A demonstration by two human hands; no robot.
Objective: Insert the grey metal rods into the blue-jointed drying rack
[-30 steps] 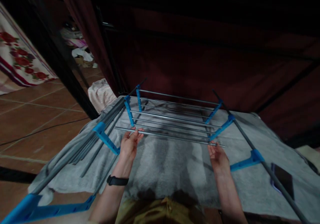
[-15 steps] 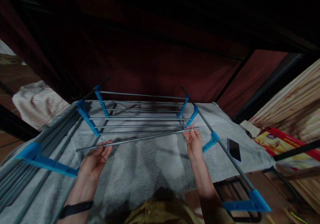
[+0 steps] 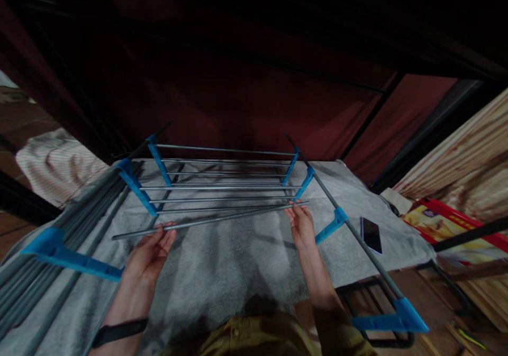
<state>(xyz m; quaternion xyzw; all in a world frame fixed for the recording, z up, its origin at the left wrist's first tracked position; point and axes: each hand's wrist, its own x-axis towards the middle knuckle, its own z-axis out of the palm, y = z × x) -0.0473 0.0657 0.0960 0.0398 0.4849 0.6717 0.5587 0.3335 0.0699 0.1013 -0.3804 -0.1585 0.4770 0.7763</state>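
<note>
A grey metal rod (image 3: 226, 218) spans between my two hands, tilted with its right end farther away. My left hand (image 3: 153, 250) pinches it near the left end, which sticks out past the fingers. Close to the other end, my right hand (image 3: 300, 224) grips it between thumb and fingers. Just beyond lies a rack frame with blue plastic brackets (image 3: 137, 186) and several rods (image 3: 222, 188) fitted across. Nearer brackets on the left (image 3: 71, 255) and right (image 3: 331, 225) have no crossbar between them. A black band (image 3: 121, 332) circles my left wrist.
A grey cloth (image 3: 246, 271) covers the surface beneath the rack. Several loose rods (image 3: 83, 218) lie along the left side. A phone (image 3: 371, 235) rests to the right of the frame. Farther right are a red and yellow box (image 3: 448, 224) and a black metal frame (image 3: 373, 303).
The rod has shifted slightly left, its left end reaching farther out. My right hand has moved a little left with it, while my left hand keeps its grip in about the same place.
</note>
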